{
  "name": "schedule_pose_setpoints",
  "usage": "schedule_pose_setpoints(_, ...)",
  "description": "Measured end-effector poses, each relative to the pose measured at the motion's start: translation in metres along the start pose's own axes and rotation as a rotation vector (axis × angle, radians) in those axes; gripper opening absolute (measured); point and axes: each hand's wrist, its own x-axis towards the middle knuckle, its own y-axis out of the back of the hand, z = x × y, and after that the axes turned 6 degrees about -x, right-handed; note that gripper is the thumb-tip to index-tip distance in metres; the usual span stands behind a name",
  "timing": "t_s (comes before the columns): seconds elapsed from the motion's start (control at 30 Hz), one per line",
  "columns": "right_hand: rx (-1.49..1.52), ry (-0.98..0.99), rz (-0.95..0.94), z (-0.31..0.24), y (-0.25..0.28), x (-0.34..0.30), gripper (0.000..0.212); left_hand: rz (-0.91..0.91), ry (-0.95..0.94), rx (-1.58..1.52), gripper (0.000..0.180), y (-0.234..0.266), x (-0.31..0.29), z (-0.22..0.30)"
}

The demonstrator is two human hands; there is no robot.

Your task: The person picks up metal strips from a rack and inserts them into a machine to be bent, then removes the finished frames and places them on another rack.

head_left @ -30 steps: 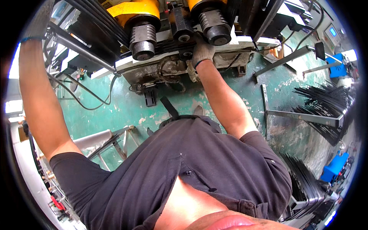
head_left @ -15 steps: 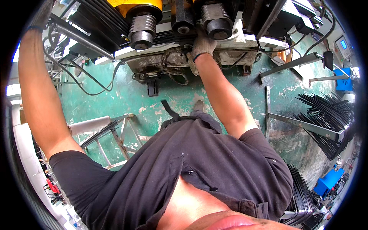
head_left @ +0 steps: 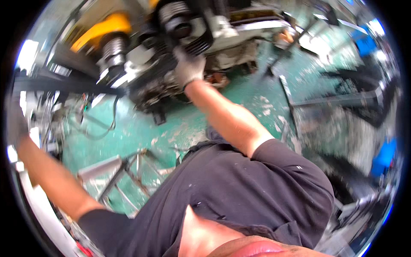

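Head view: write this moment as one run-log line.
right hand: gloved, at dark bars, grip unclear | left hand: far left, blurred, contact unclear | floor: green, worn

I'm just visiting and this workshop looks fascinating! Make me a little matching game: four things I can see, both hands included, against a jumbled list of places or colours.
Things:
1. right hand
2. floor
3. curved machine part at upper left
4. left hand

Places or colours:
A. green, with pale worn patches
B. blurred, near the picture's left rim
C. pale-gloved, in the upper middle of the picture
D. bright yellow

Right pairs: 1-C, 2-A, 3-D, 4-B
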Motion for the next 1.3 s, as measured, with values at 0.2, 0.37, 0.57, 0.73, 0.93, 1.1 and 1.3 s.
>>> schedule_pose_setpoints(0.2, 0.073, -0.011, 0.039, -0.046, 0.202, -0.021, 0.005, 0.167, 0.511, -0.176, 0.045, 0.011, -0.174, 0.056)
schedule_pose_setpoints(0.37, -0.454, 0.298, 0.473, -0.149, 0.389, -0.005, 0.008, -0.031, 0.575, -0.752, 0.047, -0.104, -0.284, 0.059)
schedule_pose_setpoints(0.57, -0.851, 0.326, 0.776, -0.311, 0.562, 0.020, 0.021, -0.323, 1.120, -1.666, 0.036, -0.295, -0.394, 0.183)
schedule_pose_setpoints(0.73, -1.297, 0.441, 0.911, -0.415, 0.701, 0.079, 0.026, -0.402, 1.832, -1.928, 0.036, -0.445, -0.429, 0.289)
schedule_pose_setpoints(0.93, -2.097, 0.688, 1.005, -0.465, 0.930, 0.205, 0.038, -0.926, 1.523, -1.535, 0.034, -0.550, -0.399, 0.407)
schedule_pose_setpoints(1.1, -2.095, 0.413, 1.002, -0.465, 1.031, 0.321, 0.057, -0.650, 1.528, -1.468, 0.029, -0.593, -0.369, 0.439)
schedule_pose_setpoints(1.3, -2.087, -0.093, 0.846, -0.539, 1.035, 0.377, 0.052, -0.575, 1.695, -1.322, 0.029, -0.590, -0.396, 0.426)
